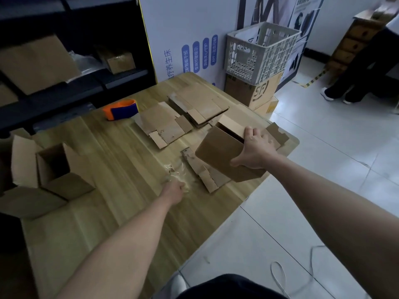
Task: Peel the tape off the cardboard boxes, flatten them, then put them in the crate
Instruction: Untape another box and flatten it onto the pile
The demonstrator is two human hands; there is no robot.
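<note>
Holding an open cardboard box (218,154) tilted over the table's (112,165) right edge.
Right grip (255,151) clamps the smooth brown box, thumb below, fingers over its rim; left grip (173,190) curls on crumpled clear tape (171,170). Flattened boxes (194,104) lie beyond; the white lattice plastic crate (259,52) stands well apart on a carton (257,92).

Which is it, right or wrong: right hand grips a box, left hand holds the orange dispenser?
Wrong on the left hand: it holds crumpled tape, not the dispenser, which lies apart on the table. The right hand does grip a box. Head view shows it.
</note>
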